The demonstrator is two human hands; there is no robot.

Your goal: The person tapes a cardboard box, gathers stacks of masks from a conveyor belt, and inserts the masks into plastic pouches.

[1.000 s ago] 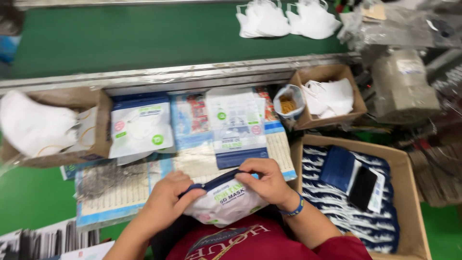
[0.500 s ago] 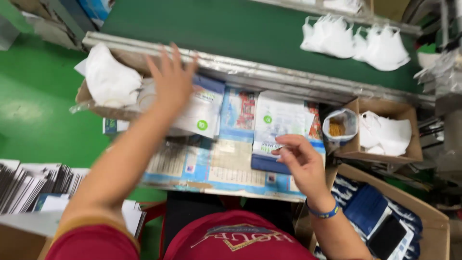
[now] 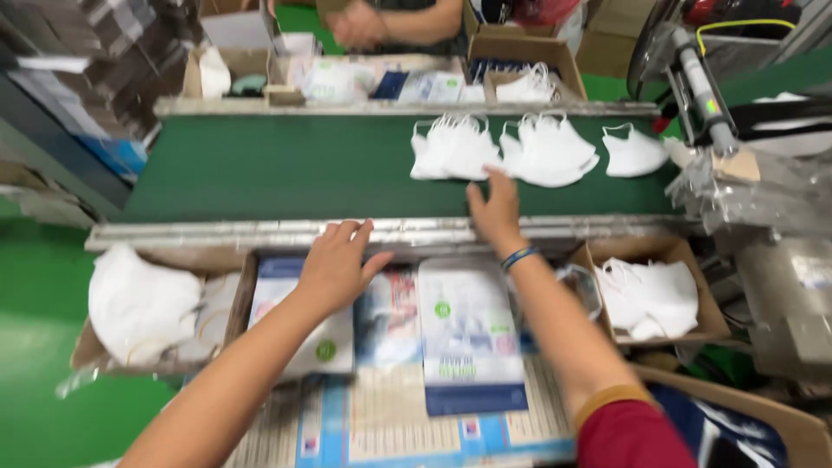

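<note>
Head view: the right hand (image 3: 496, 211) stretches forward toward twelve o'clock over the green conveyor belt (image 3: 286, 169), fingers spread and empty, its tips just touching the near edge of the pile of white masks (image 3: 507, 149) that lies on the belt at about one o'clock. A single mask (image 3: 635, 152) sits apart at two o'clock. The left hand (image 3: 336, 264) rests open, palm down, on the stack of mask pouches (image 3: 299, 325) at about eleven o'clock, near the metal rail (image 3: 260, 232) — holding nothing.

Half a second ago the left hand was lifted toward the carton at the far left and the right hand lay low on the pouches by the body; a second ago both hands were closed around a filled pouch. That pouch is out of the hands now, and I cannot tell where it has gone. The right hand has travelled up from the worktop to the belt, so by my judgement one pack is done and the reach is for fresh masks.

Around them: a flat white-and-blue pouch (image 3: 470, 334) lies at six o'clock between the forearms, a carton of white masks (image 3: 139, 303) at nine o'clock, another carton (image 3: 659, 299) at three o'clock. Across the belt, at twelve o'clock, another person's hands (image 3: 360, 24) work at their own cartons.
</note>
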